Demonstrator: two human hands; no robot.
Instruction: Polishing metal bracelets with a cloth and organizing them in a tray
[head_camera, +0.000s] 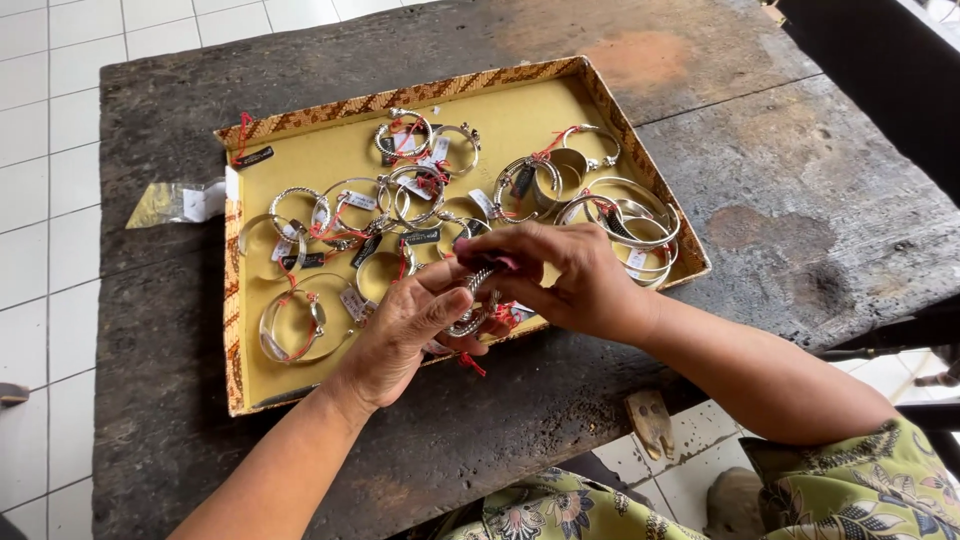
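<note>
A shallow yellow tray (300, 155) with a patterned brown rim lies on a dark worn wooden table (780, 180). Several silver bangles (400, 190) with red strings and small tags lie spread inside it. Over the tray's near edge, my left hand (400, 330) and my right hand (565, 275) meet. Together they hold one twisted silver bangle (472, 305), the fingers of both pinching it. A red string (472, 362) dangles below it. Part of the bangle is hidden by my fingers.
A small clear plastic bag (180, 203) lies on the table left of the tray. White floor tiles (50, 200) show past the table's left edge. My green floral sleeve (860, 480) and lap are at the bottom right.
</note>
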